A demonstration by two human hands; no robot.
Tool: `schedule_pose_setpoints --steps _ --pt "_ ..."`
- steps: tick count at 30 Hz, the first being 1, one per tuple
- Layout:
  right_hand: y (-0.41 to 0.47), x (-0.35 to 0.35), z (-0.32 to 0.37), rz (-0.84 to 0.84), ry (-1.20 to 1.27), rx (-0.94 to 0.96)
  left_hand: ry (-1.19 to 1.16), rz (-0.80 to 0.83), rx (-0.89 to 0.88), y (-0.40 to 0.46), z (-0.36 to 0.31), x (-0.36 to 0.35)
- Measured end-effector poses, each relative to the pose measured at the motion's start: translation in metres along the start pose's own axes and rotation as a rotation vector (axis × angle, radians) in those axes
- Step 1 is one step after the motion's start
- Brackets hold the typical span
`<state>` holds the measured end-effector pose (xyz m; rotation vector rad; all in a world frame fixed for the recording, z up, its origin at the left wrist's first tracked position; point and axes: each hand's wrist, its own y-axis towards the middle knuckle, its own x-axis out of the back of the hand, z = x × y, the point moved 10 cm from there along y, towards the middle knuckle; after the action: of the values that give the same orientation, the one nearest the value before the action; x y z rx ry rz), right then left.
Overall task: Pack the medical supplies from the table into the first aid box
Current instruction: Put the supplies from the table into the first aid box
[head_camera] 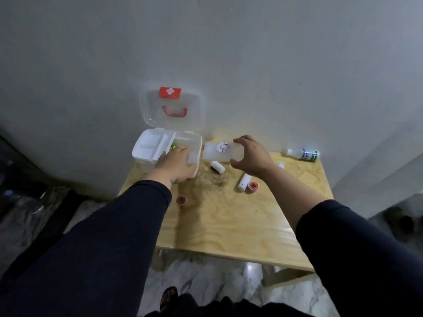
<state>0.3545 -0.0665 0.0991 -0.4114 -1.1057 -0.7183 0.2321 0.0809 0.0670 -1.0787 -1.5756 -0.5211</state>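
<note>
The white first aid box (194,139) stands open at the table's far left, its clear lid (171,108) with a red cross leaning on the wall and a white tray (151,145) across its left half. My left hand (177,164) rests on the box's front rim, holding a small white item over the opening. My right hand (250,155) grips a translucent white bottle (217,152) held sideways just right of the box. On the table lie a white gauze roll (217,167), a white tube (244,181) and two pink tape rolls (253,186) (181,200).
A clear bottle with a green label (304,153) lies at the far right corner of the wooden table (229,225), against the grey wall. A small white item (281,165) sits behind my right wrist. Marble floor surrounds the table; dark clutter lies at left.
</note>
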Motion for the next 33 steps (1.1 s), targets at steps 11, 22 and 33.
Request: schedule_pose_setpoints --steps 11,22,33 --pt "0.081 -0.059 0.088 0.031 -0.291 0.016 0.105 0.076 -0.03 0.057 0.102 0.008" --pt "0.11 -0.121 0.097 0.109 -0.149 -0.132 0.161 0.132 -0.181 0.076 0.118 -0.012" --pt "0.122 -0.149 0.104 0.113 0.013 -0.21 0.191 0.102 -0.205 0.079 0.121 -0.016"
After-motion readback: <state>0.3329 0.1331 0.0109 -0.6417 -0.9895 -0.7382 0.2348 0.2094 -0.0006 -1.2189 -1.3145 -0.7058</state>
